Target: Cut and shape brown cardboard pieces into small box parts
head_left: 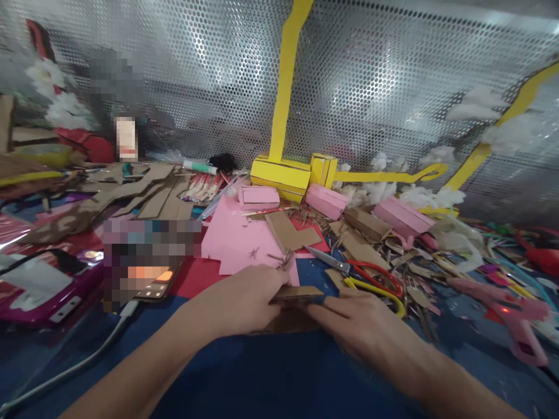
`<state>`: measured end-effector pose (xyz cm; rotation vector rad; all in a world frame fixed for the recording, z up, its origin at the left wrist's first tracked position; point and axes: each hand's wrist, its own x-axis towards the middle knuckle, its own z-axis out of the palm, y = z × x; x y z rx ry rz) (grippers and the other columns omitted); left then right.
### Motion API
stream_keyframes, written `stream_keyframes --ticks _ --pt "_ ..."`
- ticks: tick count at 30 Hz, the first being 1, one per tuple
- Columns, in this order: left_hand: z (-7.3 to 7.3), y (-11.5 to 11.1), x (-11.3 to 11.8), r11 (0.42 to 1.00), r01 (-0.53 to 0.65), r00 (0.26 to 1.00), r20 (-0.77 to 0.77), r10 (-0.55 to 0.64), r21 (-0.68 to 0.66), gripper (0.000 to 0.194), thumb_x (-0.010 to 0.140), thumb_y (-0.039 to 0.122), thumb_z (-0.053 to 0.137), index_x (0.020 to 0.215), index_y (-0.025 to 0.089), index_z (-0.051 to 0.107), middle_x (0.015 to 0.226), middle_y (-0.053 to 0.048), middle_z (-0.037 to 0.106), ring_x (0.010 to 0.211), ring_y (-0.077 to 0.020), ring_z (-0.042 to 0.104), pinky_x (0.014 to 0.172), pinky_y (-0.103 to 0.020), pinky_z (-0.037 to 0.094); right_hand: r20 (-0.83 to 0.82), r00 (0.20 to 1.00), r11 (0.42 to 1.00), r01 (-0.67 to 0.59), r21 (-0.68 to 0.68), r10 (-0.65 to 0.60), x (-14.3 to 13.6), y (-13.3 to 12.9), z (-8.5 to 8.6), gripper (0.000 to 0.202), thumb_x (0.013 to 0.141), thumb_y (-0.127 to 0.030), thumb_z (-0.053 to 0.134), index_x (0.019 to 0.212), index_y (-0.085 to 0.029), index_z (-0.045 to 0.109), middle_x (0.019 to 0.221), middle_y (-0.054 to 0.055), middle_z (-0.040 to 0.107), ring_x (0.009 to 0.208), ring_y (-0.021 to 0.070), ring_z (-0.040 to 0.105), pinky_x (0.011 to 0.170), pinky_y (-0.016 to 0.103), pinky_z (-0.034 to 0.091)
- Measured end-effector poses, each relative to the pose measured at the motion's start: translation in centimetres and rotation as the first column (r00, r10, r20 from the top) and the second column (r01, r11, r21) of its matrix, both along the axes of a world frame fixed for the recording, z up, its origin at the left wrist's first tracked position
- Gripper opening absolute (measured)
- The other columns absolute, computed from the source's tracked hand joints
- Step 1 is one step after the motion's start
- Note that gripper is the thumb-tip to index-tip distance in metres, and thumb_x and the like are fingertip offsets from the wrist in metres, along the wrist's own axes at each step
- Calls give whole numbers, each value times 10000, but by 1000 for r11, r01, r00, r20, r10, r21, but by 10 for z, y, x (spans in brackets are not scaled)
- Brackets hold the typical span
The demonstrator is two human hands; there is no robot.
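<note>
A small brown cardboard piece [292, 321] sits between my hands at the front of the blue table, with a flap raised along its top. My left hand [255, 297] is closed around its left end, fingertips partly hidden behind the flap. On the other end, my right hand [356, 320] grips the cardboard with bent fingers. Just beyond my right hand lie scissors [379, 276] with red and yellow handles, blades pointing left. Pink paper sheets [244, 241] and a flat cardboard offcut [290, 233] lie behind my left hand.
A pink glue gun [509, 308] with a glowing red light lies at right. Yellow boxes [279, 174] and pink boxes [327, 201] stand against the perforated metal panel [209, 75]. Cardboard strips [148, 189], a phone [152, 285] with a white cable [105, 343], and scraps [414, 285] surround the workspace.
</note>
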<state>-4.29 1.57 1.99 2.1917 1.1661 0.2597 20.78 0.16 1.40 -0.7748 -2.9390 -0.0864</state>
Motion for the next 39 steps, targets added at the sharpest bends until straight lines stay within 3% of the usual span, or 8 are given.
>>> stream_keyframes --ticks 5,8,12,22,29,33,35,39 --pt "-4 2 -1 999 1 999 -42 1 49 156 870 248 543 945 194 669 919 -95 763 764 -239 699 566 -289 401 263 964 995 -58 79 35 -20 6 9 216 862 -19 561 991 -177 630 797 30 727 607 193 642 613 344 392" --pt "-4 3 -1 997 20 998 -54 -16 70 180 820 186 560 955 198 678 923 -91 769 786 -247 705 581 -289 417 288 956 966 -116 233 45 -25 6 4 190 876 -26 575 977 -180 620 662 3 700 507 178 612 653 358 389" --pt "-3 4 -1 997 35 998 -54 -31 75 145 826 206 564 913 195 679 904 -90 762 749 -243 691 567 -293 402 293 955 944 -139 300 47 -29 4 -1 161 880 -34 572 930 -182 611 612 6 699 485 178 618 683 378 380" --pt "0 2 2 994 59 991 -127 -46 96 172 802 158 536 899 172 676 890 -123 759 757 -268 696 559 -310 389 398 913 940 -206 270 86 -38 8 9 125 921 -74 564 980 -147 646 530 -1 691 407 179 593 565 363 351" --pt "-1 -1 2 982 40 991 -133 -15 185 167 822 170 534 923 190 665 932 -131 763 805 -292 712 583 -323 422 417 907 943 -188 274 60 -34 4 10 214 943 -57 458 988 -146 647 523 9 683 388 180 571 659 388 425" --pt "-1 -3 2 980 47 991 -134 -21 195 176 840 175 530 941 181 674 950 -146 768 842 -316 725 592 -333 435 318 946 940 -158 302 57 -14 4 7 259 906 -12 449 1007 -161 636 553 2 665 424 187 571 734 400 436" --pt "-2 -3 2 980 56 990 -139 -29 192 184 845 179 527 944 181 683 950 -146 774 853 -321 729 591 -333 429 200 979 949 -109 297 50 3 6 8 292 888 -3 445 1022 -201 613 579 -18 662 447 185 569 667 370 413" --pt "-5 -1 -1 985 46 991 -129 -24 167 214 854 208 541 1001 186 695 984 -138 780 869 -318 731 609 -335 433 -167 966 943 231 238 -195 36 11 19 126 980 -145 433 940 -251 490 632 -26 624 547 182 620 565 307 398"
